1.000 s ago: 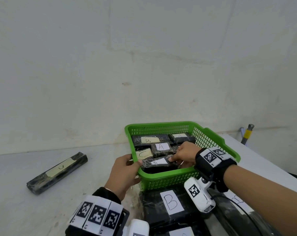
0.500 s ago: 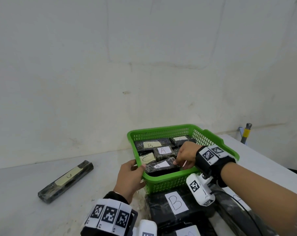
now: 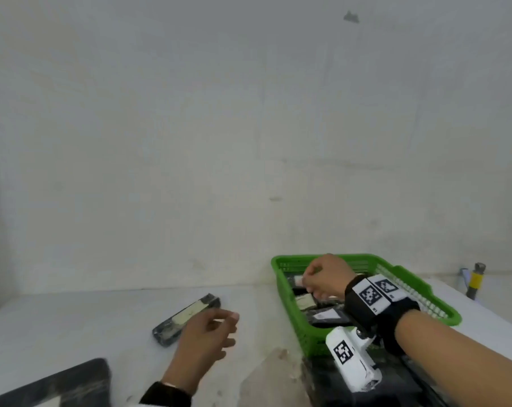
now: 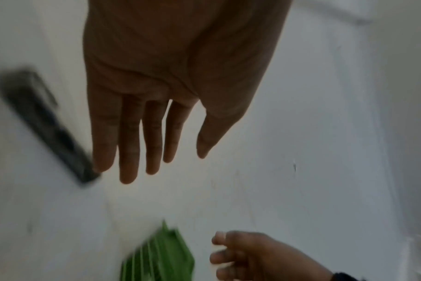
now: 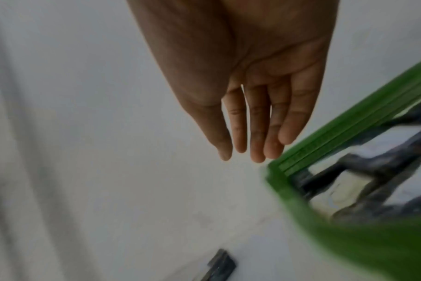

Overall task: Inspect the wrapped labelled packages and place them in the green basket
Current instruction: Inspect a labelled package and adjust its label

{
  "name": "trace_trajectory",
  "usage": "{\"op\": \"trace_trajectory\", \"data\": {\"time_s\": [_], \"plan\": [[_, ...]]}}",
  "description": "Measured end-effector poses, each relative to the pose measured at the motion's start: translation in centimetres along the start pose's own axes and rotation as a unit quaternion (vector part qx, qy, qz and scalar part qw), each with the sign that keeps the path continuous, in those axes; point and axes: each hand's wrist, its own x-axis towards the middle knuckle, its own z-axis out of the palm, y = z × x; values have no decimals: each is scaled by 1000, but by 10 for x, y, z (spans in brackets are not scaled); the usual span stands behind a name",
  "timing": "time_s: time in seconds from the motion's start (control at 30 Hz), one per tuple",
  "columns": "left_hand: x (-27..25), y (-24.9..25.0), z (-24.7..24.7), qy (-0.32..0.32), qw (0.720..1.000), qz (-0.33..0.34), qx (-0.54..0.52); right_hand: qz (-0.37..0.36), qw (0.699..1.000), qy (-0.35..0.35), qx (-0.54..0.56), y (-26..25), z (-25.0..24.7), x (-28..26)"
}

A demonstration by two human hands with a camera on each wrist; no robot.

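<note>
Two hands now off the load: the left hand (image 3: 203,337), gripping the green basket's (image 3: 290,301) near rim half a second ago, has swung left over the table (image 3: 72,318) toward the long wrapped package (image 3: 187,318), fingers straight and loosely spread, holding nothing. The right hand (image 3: 326,277) has let go of the labelled package it was seating and hangs above the basket, fingers together, relaxed, empty. That package (image 3: 326,315) lies in the basket's near end with several others, so that placement looks done; the long one seems next.
</note>
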Motion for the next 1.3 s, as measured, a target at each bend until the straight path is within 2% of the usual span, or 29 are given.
{"op": "trace_trajectory", "data": {"time_s": [0.1,0.2,0.3,0.37,0.57,0.67,0.77,0.9,0.97,1.07,1.13,1.3], "plan": [[-10,3,-61,67,995,48,64,-33,996,-53,62,-38,44,3],[-15,5,-117,148,979,79,112,-13,992,-92,80,-67,98,20],[-17,-5,-156,222,964,82,124,-2,995,-98,31,-90,145,47],[-17,-12,-171,238,962,75,114,5,993,-115,-8,-102,164,60],[-8,-21,-179,231,970,63,43,31,977,-166,-130,-107,199,84],[-3,-28,-176,205,977,41,40,50,975,-172,-135,-108,201,82],[0,-31,-173,189,981,29,43,57,980,-181,-65,-105,197,82],[-4,-27,-169,177,983,27,33,51,977,-131,158,-103,192,75],[-6,-23,-167,177,983,36,30,24,961,-135,241,-110,181,62],[-9,-15,-160,167,984,54,32,-43,941,-194,273,-126,158,33],[-13,-7,-150,147,987,60,28,-100,938,-222,246,-137,141,10],[-34,8,-118,92,992,88,20,-223,944,-220,103,-158,97,-57]]}}
